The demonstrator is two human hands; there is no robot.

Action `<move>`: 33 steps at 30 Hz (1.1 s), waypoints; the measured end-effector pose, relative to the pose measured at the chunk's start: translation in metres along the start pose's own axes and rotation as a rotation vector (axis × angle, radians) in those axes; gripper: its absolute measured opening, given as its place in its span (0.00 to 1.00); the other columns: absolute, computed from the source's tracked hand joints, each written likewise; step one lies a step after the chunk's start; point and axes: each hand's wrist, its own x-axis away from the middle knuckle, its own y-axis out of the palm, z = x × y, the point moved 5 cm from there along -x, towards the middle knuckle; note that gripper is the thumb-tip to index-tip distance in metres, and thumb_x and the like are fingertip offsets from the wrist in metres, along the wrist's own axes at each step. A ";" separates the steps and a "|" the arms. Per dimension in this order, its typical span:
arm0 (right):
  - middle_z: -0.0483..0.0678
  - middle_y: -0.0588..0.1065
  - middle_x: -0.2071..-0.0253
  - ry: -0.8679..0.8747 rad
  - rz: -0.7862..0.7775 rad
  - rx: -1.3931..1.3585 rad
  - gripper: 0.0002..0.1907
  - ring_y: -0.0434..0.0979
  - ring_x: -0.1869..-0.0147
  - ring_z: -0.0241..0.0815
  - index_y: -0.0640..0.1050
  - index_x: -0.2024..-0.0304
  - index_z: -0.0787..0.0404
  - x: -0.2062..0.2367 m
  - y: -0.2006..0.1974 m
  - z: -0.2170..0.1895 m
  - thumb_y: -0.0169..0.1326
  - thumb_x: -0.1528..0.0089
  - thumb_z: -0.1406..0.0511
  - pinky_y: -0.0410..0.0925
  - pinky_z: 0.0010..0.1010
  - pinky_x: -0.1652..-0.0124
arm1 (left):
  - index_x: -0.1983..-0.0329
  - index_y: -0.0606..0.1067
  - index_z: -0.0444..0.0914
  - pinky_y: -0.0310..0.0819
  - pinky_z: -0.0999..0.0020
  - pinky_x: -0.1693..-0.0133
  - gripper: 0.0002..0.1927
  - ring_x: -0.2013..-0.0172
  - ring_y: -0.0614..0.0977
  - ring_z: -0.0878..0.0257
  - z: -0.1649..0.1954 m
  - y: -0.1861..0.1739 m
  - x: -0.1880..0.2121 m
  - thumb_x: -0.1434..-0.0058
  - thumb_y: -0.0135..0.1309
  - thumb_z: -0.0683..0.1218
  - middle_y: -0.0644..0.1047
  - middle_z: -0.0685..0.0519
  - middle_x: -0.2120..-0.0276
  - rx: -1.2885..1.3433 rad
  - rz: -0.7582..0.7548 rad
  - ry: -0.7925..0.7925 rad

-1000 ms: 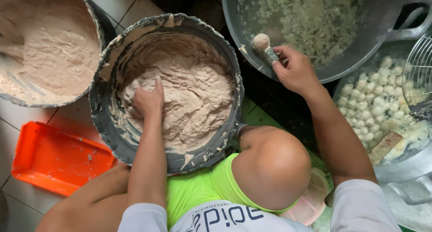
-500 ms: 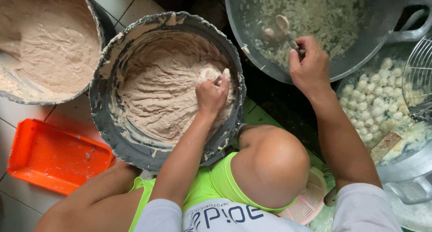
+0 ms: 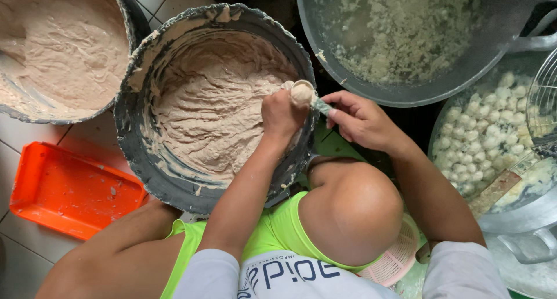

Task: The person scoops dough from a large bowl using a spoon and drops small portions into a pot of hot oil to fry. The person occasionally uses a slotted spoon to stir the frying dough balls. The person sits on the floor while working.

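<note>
The left hand sits over the near rim of the grey bucket, fingers curled tight into a fist around a lump of the pale paste, a round ball of it squeezed up out of the top of the fist; the right hand is just beside it, fingers pinched closed on the handle of a small spoon, whose bowl touches the ball; the rest of the paste lies in swirls across the bucket, smeared up its walls.

From where I stand, doing this well looks to depend on an even squeeze, so the ball comes up smooth and round; the spoon should cut under it close against the fist, in one clean scoop, or the ball will tear and stick; both hands are best kept over the rim, so any drip falls back in.

To the right, a pot of pale balls in water stands near; a wide metal pan of crumbly mixture sits above it; a second bucket of paste and an orange tray lie to the left on the tiled floor.
</note>
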 end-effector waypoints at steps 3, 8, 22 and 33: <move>0.42 0.75 0.66 -0.046 0.132 0.019 0.19 0.67 0.75 0.28 0.72 0.37 0.59 -0.007 -0.028 0.005 0.49 0.31 0.66 0.62 0.23 0.74 | 0.64 0.84 0.36 0.79 0.50 0.66 0.24 0.73 0.85 0.44 -0.017 -0.002 0.000 0.42 0.60 0.62 0.81 0.39 0.75 -0.151 -0.011 -0.175; 0.45 0.78 0.61 -0.273 0.503 0.542 0.20 0.74 0.64 0.33 0.75 0.37 0.64 -0.013 -0.076 -0.006 0.56 0.32 0.66 0.69 0.26 0.63 | 0.65 0.85 0.33 0.80 0.50 0.62 0.28 0.70 0.85 0.40 -0.027 -0.001 0.012 0.43 0.61 0.64 0.81 0.35 0.74 -0.116 0.034 -0.261; 0.44 0.78 0.64 -0.312 0.038 0.417 0.16 0.73 0.64 0.28 0.75 0.39 0.64 0.004 0.009 -0.011 0.50 0.29 0.67 0.69 0.21 0.64 | 0.73 0.79 0.37 0.78 0.51 0.66 0.08 0.71 0.83 0.41 0.006 0.004 0.006 0.45 0.61 0.47 0.79 0.40 0.75 0.076 0.143 0.054; 0.45 0.77 0.62 -0.252 0.442 0.465 0.18 0.70 0.69 0.28 0.75 0.38 0.63 -0.006 -0.068 -0.005 0.54 0.31 0.67 0.66 0.20 0.69 | 0.71 0.82 0.36 0.77 0.49 0.65 0.19 0.69 0.83 0.39 -0.007 -0.010 0.021 0.45 0.65 0.57 0.81 0.37 0.66 -0.083 0.257 -0.079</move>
